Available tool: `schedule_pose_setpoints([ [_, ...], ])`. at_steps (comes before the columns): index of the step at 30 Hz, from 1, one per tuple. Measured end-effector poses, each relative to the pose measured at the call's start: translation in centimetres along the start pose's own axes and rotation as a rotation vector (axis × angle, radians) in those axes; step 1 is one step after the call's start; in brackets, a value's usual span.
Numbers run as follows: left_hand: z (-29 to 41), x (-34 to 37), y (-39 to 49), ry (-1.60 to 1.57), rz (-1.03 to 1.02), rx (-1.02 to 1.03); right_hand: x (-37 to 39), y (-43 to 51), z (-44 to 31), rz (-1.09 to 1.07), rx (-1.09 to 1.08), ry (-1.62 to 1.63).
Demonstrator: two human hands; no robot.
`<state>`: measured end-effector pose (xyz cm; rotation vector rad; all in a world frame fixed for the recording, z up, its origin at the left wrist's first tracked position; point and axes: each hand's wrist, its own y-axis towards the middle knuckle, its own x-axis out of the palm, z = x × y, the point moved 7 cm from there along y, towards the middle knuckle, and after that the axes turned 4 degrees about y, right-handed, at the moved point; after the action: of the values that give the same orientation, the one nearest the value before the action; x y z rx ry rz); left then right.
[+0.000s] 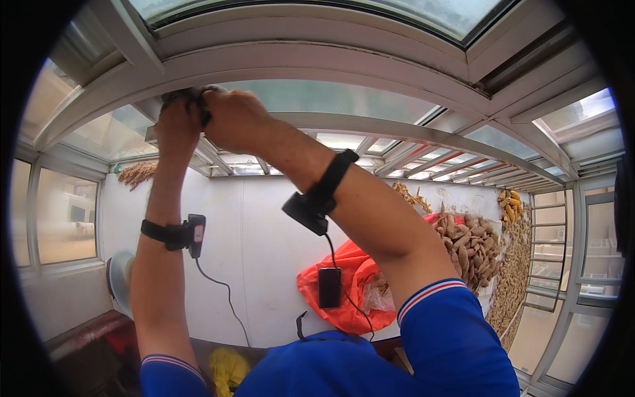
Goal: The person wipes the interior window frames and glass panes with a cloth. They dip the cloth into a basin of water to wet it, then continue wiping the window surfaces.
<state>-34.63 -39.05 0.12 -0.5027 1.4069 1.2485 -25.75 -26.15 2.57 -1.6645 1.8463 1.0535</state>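
Both my arms are raised towards the white metal window frame (317,62). My left hand (177,121) and my right hand (235,119) are close together, gripping a dark, crumpled cloth-like thing (191,94) just under the frame's long beam. Blur and my fingers hide much of it, so its exact kind is unclear. Whether it touches the frame cannot be told. Beside my right hand stretches a greenish glass pane (337,97). Black straps with small devices are around my left wrist (171,234) and right forearm (317,196), with cables hanging from them.
White surface (213,268) below carries an orange-red plastic bag (317,283), sweet potatoes (469,243), corn cobs (510,204) and spread peanuts (511,270). A black phone-like device (329,288) appears over the bag. Metal bars (456,166) run along the window. A pale basin (121,278) stands left.
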Motion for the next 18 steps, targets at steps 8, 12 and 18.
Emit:
schedule_pose_setpoints([
  [8, 16.1, -0.1, -2.8, -0.350, 0.122, 0.217, -10.3, -10.1, 5.8, 0.382, -0.007, -0.137],
  [12, 22.2, -1.4, -5.4, -0.715, 0.207, 0.248, -14.9, -16.1, 6.2, 0.579, -0.151, -0.232],
  [18, 22.6, -5.0, -11.4, -1.025, 0.123, 0.203, -14.1, -21.8, 3.3, 0.564, -0.106, -0.226],
])
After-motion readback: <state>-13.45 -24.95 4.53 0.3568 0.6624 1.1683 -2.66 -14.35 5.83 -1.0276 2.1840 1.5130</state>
